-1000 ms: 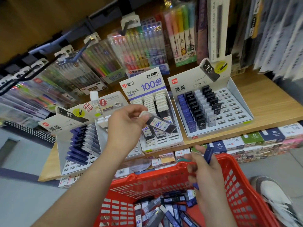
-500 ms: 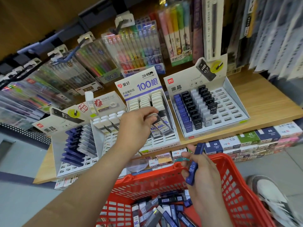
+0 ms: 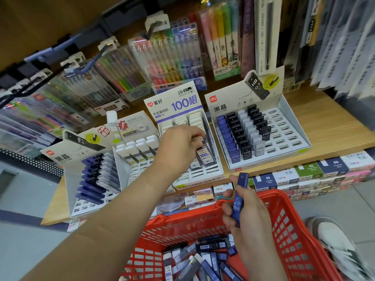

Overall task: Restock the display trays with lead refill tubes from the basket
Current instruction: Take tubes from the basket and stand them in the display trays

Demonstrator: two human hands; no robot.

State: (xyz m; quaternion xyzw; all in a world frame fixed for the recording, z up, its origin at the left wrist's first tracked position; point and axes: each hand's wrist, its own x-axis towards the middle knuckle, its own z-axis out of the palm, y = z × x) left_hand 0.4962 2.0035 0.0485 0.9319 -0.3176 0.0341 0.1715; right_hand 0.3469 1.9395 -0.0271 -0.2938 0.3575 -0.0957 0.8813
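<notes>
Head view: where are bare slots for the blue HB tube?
The white slotted right tray has bare slots between its black tube column and right wall. The white middle tray is free at its front edge; left hand crowds the rest.
</notes>
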